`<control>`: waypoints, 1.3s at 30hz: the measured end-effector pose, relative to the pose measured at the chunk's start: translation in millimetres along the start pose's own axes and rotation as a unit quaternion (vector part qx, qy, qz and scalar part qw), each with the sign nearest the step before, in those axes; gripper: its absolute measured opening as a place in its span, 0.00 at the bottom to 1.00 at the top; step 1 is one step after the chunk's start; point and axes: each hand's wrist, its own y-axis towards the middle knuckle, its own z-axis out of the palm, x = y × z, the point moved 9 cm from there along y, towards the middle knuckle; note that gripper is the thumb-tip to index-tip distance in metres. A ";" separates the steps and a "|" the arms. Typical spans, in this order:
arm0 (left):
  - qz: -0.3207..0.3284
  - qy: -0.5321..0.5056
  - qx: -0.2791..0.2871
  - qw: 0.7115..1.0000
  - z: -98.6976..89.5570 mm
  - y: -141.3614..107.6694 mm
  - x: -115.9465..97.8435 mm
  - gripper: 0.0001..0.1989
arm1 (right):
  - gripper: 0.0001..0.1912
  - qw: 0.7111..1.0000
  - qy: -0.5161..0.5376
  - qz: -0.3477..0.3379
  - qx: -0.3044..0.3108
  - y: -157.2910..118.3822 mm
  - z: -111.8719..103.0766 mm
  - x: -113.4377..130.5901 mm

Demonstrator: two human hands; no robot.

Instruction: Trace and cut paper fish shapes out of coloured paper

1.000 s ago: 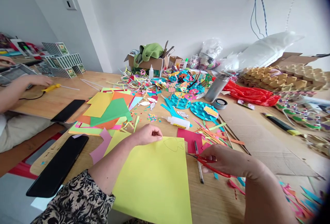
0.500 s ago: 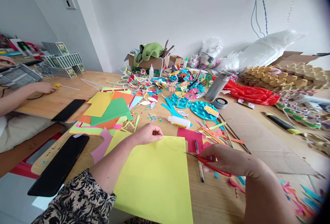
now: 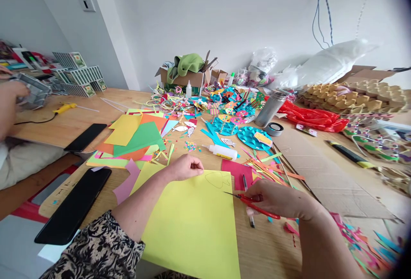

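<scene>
I see the yellow sheet [image 3: 192,223] lying flat at the near edge of the tabletop [image 3: 272,249], its far right corner carrying a pencilled outline [image 3: 218,179]. My left hand [image 3: 184,167] rests curled on the sheet's far edge, just beside that outline, fingers together and pressing the paper down, as I judge, so it does not slide. My right hand [image 3: 276,200] is clamped on the red scissors [image 3: 253,204], their blades pointing left with the tips right at the sheet's right edge, near the outline. A pen [image 3: 248,206] lies under that hand, and a dark red card [image 3: 239,174] sits just beyond.

Bare wood opens to the right of the sheet; farther off, a glue bottle [image 3: 223,152] and paper scraps [image 3: 269,170] crowd in. A black phone [image 3: 72,210] lies at the left edge. Another person's hand [image 3: 9,99] works at the far left.
</scene>
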 end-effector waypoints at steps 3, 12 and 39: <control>0.004 0.000 0.001 1.000 -0.3 -0.3 -1.6 0.07 | 0.27 1.000 0.009 0.009 0.002 -0.6 0.1 -4.8; 0.017 0.012 0.003 1.000 -0.3 -0.6 -3.8 0.07 | 0.26 1.000 0.009 -0.004 -0.001 1.7 1.0 -1.1; 0.022 -0.002 0.021 1.000 1.4 -1.0 -5.0 0.06 | 0.23 0.999 0.026 0.031 -0.001 11.9 0.1 7.6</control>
